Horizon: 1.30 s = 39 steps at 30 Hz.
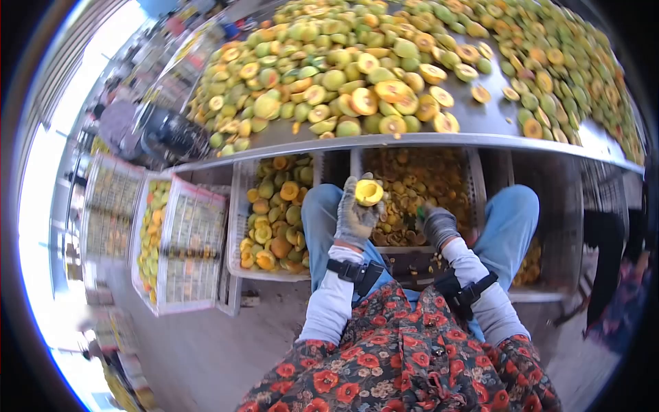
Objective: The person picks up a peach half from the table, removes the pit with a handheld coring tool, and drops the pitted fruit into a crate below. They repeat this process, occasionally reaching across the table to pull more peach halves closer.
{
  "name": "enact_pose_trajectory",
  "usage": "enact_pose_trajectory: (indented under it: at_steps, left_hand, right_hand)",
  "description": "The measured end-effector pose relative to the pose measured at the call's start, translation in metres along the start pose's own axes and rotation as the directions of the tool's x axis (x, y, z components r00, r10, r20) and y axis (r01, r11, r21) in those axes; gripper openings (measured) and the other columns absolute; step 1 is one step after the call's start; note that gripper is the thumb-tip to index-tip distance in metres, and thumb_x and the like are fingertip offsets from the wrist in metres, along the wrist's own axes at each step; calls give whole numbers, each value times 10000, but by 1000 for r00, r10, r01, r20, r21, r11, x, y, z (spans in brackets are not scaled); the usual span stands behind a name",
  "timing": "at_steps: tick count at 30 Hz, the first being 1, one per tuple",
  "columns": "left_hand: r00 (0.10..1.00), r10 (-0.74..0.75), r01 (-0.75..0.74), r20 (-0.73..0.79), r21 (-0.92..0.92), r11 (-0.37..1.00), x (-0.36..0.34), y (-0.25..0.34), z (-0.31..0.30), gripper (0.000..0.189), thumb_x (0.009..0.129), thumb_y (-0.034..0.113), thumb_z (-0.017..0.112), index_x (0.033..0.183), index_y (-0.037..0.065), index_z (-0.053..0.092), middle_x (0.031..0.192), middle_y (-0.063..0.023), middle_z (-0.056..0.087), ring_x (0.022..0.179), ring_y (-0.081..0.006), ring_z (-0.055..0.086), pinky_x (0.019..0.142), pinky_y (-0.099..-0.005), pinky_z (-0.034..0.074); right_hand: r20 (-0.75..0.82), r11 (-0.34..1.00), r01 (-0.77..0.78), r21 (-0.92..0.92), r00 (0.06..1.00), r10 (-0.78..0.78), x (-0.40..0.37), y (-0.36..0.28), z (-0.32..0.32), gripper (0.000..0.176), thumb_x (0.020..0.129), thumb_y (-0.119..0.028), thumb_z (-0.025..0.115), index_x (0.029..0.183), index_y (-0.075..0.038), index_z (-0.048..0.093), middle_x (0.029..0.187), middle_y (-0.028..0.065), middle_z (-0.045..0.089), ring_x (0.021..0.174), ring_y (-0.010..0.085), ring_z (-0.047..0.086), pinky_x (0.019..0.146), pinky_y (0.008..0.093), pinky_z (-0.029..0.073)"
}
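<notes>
My left hand (358,214), in a grey work glove, holds a yellow peach half (369,192) with its hollowed cut face up. My right hand (439,225), also gloved, is closed around a small tool with a green part (421,213); its working end is too blurred to make out. The two hands are apart, above a crate (473,185) between my knees that holds peach pieces and scraps (398,175). Left of my knee, a white crate (235,237) contains peach halves (278,206).
A metal table (288,134) in front bears a large heap of green-yellow peach halves (329,75). More crates (189,237) stand at left, one with fruit. A black rounded object (171,137) sits by the table's left end. A person's dark-clothed leg (604,254) shows at right.
</notes>
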<state>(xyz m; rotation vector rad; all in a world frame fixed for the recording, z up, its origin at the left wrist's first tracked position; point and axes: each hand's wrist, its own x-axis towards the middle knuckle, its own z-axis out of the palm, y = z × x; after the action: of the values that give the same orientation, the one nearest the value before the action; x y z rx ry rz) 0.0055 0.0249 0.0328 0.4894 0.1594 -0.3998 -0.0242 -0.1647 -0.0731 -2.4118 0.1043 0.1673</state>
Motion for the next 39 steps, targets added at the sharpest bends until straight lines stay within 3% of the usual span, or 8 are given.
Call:
enact_pose_trajectory:
  at_steps: [1,16,18,22,25,31,35,39]
  left_hand:
    - [1000,-21,22,-17,4,1000,-1,2,8,432,876,412,485,1026,11,540,907,-138,600,731,-264,592,535,-271,513]
    - [963,-22,111,-268,321,941,-22,-45,12,449,790,487,588,952,69,565,787,-35,611,550,-118,578,428,-180,456]
    - [944,50,98,-325,423,901,-26,-36,32,347,791,401,637,909,78,590,725,-7,569,503,-66,512,392,-173,377]
    - [666,742,-252,-79,912,323,-21,12,19,415,754,342,687,1010,32,586,855,-50,560,713,-129,533,616,-244,464]
    - [366,798,330,479,735,-592,-13,86,39,494,696,345,712,1044,20,579,977,-147,573,835,-322,556,796,-417,443]
    - [936,292,160,198,499,-852,94,106,100,408,629,395,687,922,115,644,966,-125,617,954,-260,565,816,-381,440]
    - [952,292,307,-94,300,-903,149,81,111,426,600,362,715,911,77,653,880,-135,639,840,-254,610,744,-376,474]
    - [861,453,160,231,723,-672,134,94,79,378,608,299,725,867,35,648,859,-137,649,769,-247,628,683,-371,501]
  right_hand:
    - [-104,952,-17,306,993,51,2,-13,-5,216,781,-234,575,917,-70,542,675,164,592,660,359,595,567,435,451]
    - [-123,902,78,-426,982,-143,-28,-86,-41,299,723,-86,551,1005,-64,451,766,134,599,710,292,618,583,387,486]
    - [-109,991,-118,68,986,125,-12,-68,-7,233,752,-122,561,965,-49,504,782,177,590,731,353,590,590,419,460]
    - [-109,897,-307,319,928,356,-6,-26,10,204,797,-222,574,858,-27,555,685,175,563,591,306,510,557,392,410]
    - [-104,888,-264,377,940,324,-5,-7,17,228,810,-243,575,857,-20,563,667,151,553,571,243,487,551,374,406]
    - [97,906,-266,330,964,247,-1,-18,37,301,798,-287,590,912,-10,569,777,200,593,719,365,561,626,397,438]
    - [64,881,-232,413,972,226,-5,-28,15,316,793,-280,595,916,10,561,768,189,592,714,355,560,632,386,437]
    - [89,788,-327,521,939,332,2,-18,21,293,791,-268,600,902,1,563,759,179,593,677,332,547,618,389,437]
